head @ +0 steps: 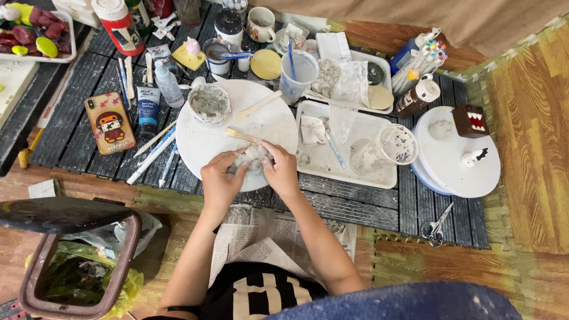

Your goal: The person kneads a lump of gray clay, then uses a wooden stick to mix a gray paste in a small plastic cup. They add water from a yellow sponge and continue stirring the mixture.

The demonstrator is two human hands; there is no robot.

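Both my hands close around a small lump of pale grey clay (252, 156) at the near edge of a round white turntable (201, 139). My left hand (220, 179) grips its left side, my right hand (281, 169) its right side. A flat brush (241, 136) lies on the turntable just behind the clay. A wooden stick (259, 105) and a small bowl of grey paste (209, 103) sit farther back on the same disc.
A white tray (379, 178) with a tipped plastic cup (385, 147) is to the right. Beyond it stands a second white turntable (456, 172) carrying a brown box figure (470, 121). A phone (109, 122), paint tube and brushes lie left; an open bin (77, 266) stands near left; scissors (437, 226) lie right.
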